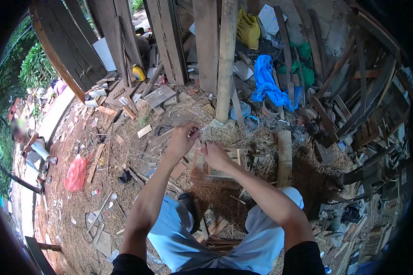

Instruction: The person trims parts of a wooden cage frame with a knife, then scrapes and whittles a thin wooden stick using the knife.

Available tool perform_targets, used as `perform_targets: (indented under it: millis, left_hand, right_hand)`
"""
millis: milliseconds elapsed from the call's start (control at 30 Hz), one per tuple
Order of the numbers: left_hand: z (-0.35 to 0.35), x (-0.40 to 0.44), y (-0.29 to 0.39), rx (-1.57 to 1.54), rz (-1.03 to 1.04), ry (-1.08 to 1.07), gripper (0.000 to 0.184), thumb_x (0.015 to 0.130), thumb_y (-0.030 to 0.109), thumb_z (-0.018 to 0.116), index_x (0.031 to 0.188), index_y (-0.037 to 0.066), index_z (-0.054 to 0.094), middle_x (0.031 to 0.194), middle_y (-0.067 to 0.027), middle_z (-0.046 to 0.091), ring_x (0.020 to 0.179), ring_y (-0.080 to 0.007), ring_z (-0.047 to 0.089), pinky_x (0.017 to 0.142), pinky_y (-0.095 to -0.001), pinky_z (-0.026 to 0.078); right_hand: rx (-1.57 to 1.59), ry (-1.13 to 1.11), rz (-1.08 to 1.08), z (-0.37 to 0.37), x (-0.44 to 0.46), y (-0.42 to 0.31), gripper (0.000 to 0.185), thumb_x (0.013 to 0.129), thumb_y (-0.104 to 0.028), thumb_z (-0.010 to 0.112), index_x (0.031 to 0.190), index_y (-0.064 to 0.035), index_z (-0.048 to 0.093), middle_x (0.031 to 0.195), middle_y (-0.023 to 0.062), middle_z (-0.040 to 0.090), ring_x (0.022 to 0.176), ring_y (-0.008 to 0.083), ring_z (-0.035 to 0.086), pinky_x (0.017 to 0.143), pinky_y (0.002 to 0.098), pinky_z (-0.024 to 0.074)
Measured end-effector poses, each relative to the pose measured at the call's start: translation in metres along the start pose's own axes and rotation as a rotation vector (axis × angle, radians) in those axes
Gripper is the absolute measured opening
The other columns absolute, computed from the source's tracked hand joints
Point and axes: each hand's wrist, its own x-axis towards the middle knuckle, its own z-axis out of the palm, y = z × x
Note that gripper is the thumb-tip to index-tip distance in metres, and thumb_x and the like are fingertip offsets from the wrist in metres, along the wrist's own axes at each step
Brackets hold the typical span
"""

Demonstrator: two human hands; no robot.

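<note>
Left hand (181,140) at 10 o'clock of the right hand (215,158), close together, fingers curled — whether they grip anything, I cannot tell; the slatted wooden frame (214,182) lies toward 6 o'clock, nearer the right hand, long axis seemingly 9-to-3

Scrap wood (160,97) litters the ground (124,188) around an upright pole (227,59) at my twelve o'clock.
I see a person (32,146) seated at nine, a pink bag (76,173) nearer eight, a yellow bag (248,30) at one, crumpled blue plastic (266,80) toward two.
</note>
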Motion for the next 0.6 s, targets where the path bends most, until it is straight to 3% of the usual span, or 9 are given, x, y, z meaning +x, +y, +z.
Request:
perform_targets:
  millis: [67,133,233,333,400,467,533,600]
  left_hand:
    - [0.0,0.0,-0.002,0.012,0.008,-0.018,0.015,0.074,0.006,0.067,0.089,0.002,0.063,0.079,-0.0127,0.064,0.07,-0.0242,0.063,0.063,-0.0333,0.05]
    - [-0.001,0.0,-0.002,0.026,0.012,-0.038,0.016,0.075,0.009,0.069,0.089,0.003,0.064,0.083,-0.0105,0.065,0.072,-0.0222,0.063,0.064,-0.0331,0.05]
    - [0.002,0.001,-0.007,0.04,-0.021,-0.037,0.016,0.076,0.01,0.069,0.088,0.002,0.064,0.085,-0.0103,0.065,0.076,-0.0224,0.063,0.067,-0.0325,0.05]
    - [0.0,0.002,-0.008,-0.031,0.015,-0.013,0.015,0.075,0.008,0.067,0.088,0.002,0.062,0.073,-0.0135,0.064,0.067,-0.0261,0.063,0.063,-0.0335,0.049]
    - [-0.004,0.0,-0.005,-0.085,-0.145,-0.095,0.018,0.076,0.016,0.07,0.086,0.002,0.064,0.085,-0.0105,0.064,0.079,-0.025,0.063,0.073,-0.0345,0.048]
    - [-0.004,-0.003,-0.009,-0.046,-0.124,-0.137,0.019,0.077,0.017,0.07,0.086,0.002,0.065,0.084,-0.0107,0.064,0.08,-0.0261,0.062,0.073,-0.0348,0.048]
    - [-0.002,-0.005,-0.015,-0.006,-0.101,-0.179,0.02,0.077,0.019,0.07,0.087,0.002,0.065,0.084,-0.0109,0.064,0.08,-0.0273,0.062,0.073,-0.0351,0.047]
    - [0.002,-0.007,-0.021,0.023,0.016,-0.181,0.02,0.076,0.019,0.07,0.087,0.002,0.065,0.084,-0.0128,0.064,0.079,-0.0297,0.062,0.071,-0.0356,0.047]
  right_hand:
    - [-0.193,0.024,0.076,0.007,-0.005,0.004,0.029,0.094,-0.023,0.039,0.099,0.0001,0.055,0.091,0.0234,0.061,0.085,0.0415,0.059,0.075,0.0486,0.0466]
    - [-0.145,0.066,-0.097,0.01,-0.011,0.012,0.037,0.095,-0.025,0.034,0.089,0.0082,0.05,0.075,0.0279,0.059,0.076,0.0449,0.058,0.066,0.0515,0.044]
    - [-0.065,0.063,0.002,0.021,-0.002,0.013,0.036,0.096,-0.025,0.034,0.09,0.0079,0.049,0.076,0.0278,0.058,0.077,0.0445,0.058,0.068,0.0512,0.0438]
    - [-0.079,-0.027,-0.078,0.016,0.007,0.017,0.03,0.094,-0.02,0.036,0.093,0.0074,0.048,0.078,0.0282,0.057,0.077,0.0436,0.058,0.071,0.0503,0.0438]
    - [0.027,-0.052,-0.101,0.016,0.01,0.024,0.027,0.093,-0.018,0.037,0.094,0.0073,0.047,0.079,0.0285,0.057,0.077,0.0436,0.057,0.072,0.0501,0.0438]
    - [0.134,-0.075,-0.127,0.022,0.008,0.029,0.025,0.092,-0.016,0.038,0.095,0.0072,0.047,0.079,0.0288,0.057,0.078,0.0435,0.057,0.073,0.05,0.0438]
    - [-0.201,0.068,-0.198,0.025,-0.003,0.025,0.021,0.09,-0.012,0.039,0.095,0.0065,0.047,0.081,0.0276,0.057,0.076,0.0442,0.057,0.074,0.0508,0.0438]
    - [-0.148,0.054,-0.099,0.032,-0.002,0.025,0.022,0.091,-0.013,0.038,0.095,0.0062,0.048,0.081,0.0273,0.058,0.076,0.0445,0.057,0.073,0.051,0.0442]
